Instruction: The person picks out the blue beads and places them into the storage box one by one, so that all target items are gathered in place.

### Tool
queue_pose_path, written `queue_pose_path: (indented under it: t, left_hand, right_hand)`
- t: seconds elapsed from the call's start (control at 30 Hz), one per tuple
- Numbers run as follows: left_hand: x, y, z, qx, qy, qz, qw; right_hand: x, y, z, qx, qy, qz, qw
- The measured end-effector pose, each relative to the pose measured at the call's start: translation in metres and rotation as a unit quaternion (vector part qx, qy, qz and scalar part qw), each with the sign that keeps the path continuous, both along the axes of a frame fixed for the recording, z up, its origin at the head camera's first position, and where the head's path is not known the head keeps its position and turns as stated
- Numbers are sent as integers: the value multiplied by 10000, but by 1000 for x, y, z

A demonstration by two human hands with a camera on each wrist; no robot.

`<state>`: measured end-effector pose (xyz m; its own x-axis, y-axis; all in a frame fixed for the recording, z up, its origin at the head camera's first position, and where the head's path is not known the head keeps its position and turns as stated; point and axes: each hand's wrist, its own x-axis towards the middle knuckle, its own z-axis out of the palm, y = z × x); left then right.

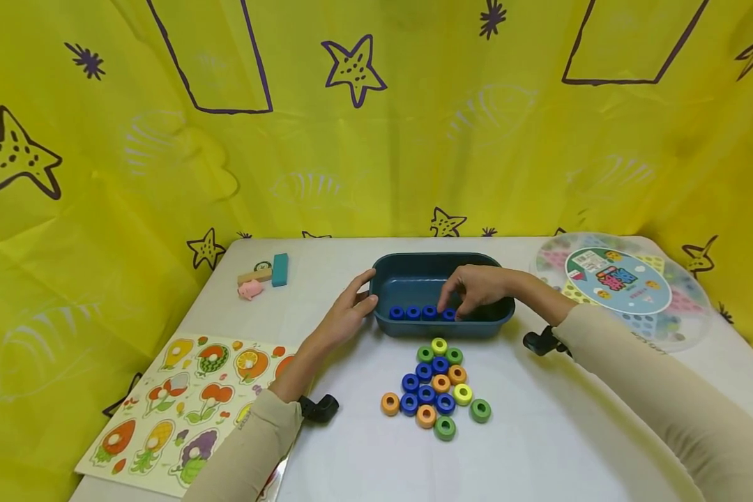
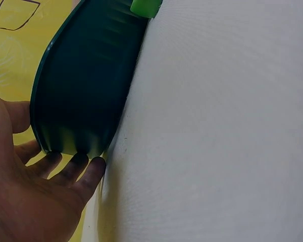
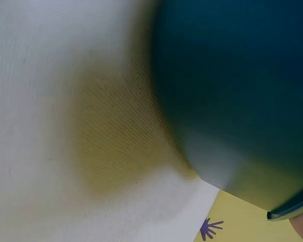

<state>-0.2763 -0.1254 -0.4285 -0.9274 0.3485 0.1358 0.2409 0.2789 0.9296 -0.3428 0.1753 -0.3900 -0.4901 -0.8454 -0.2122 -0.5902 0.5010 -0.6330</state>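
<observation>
A dark teal oblong bin (image 1: 442,328) stands on the table, with a row of blue ring beads (image 1: 413,313) along its near inner side. My right hand (image 1: 477,287) reaches down into the bin, thumb and index finger pinching the blue bead (image 1: 449,315) at the right of that row. At the bin's left end, my left hand (image 1: 346,314) rests its fingertips on the outer wall; in the left wrist view those fingers (image 2: 73,169) are spread against it. In the right wrist view the bin's wall (image 3: 232,101) hides most of the right hand.
Loose blue, green, orange and yellow beads (image 1: 427,394) lie in front of the bin. A fruit puzzle board (image 1: 182,404) is at the left, small blocks (image 1: 279,270) and a pink figure (image 1: 249,289) at the back left. A round clear case (image 1: 621,289) sits at the right.
</observation>
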Motion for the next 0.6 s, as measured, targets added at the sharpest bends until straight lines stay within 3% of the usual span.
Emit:
queue_pose_path:
  t: [0.3, 0.37, 0.53, 0.6]
  left_hand:
    - [0, 0, 0, 41, 3, -59, 10000]
    - [5, 1, 8, 44, -61, -137, 9999]
    - [5, 1, 9, 43, -107, -93, 9999]
    - [1, 1, 0, 41, -39, -1, 10000]
  right_hand:
    - [8, 3, 11, -193, 203, -350, 9990]
    - [14, 5, 17, -430, 231, -480, 9977]
    - [46, 4, 30, -1063, 461, -569, 9916]
    - [64, 2, 32, -1205, 580, -474, 9899]
